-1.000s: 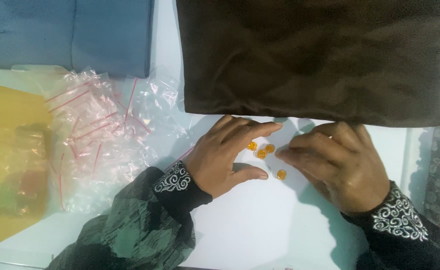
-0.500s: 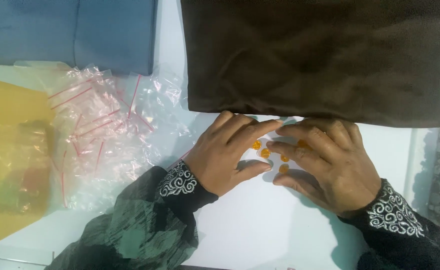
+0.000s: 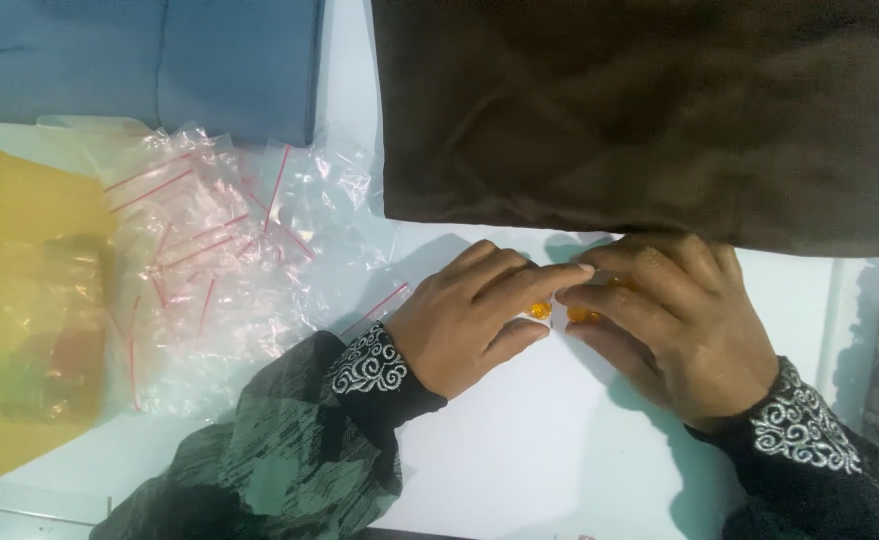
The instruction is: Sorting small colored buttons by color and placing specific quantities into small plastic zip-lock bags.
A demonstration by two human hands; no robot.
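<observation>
Sleeves, dark with white embroidered cuffs, lay at the table's (image 3: 519, 470) near edge, one on each wrist. My left hand (image 3: 464, 315) and right hand (image 3: 674, 325) were together at the middle of the white top, fingertips meeting, palms down, cupped over the orange beads (image 3: 539, 311). Neither hand was clamped on anything that I could make out; the fingers lay flat and pressed in around the beads. Two orange spots showed in the gap between my hands; any more were hidden under the fingers, so I could not count them fully. To my mind the step in hand was gathering the beads into one small heap, and the next move called for a light pinch, so that none rolled away across the smooth top.

Left of my hands lay a loose pile of clear bags (image 3: 209, 260) with red strips, too tumbled to count. At the left edge was one yellow sheet (image 3: 19, 300). Toward the far edge lay two folded cloths: one brown cloth (image 3: 639, 110), just beyond my fingertips, and one blue cloth (image 3: 139, 60) at the far left corner.
</observation>
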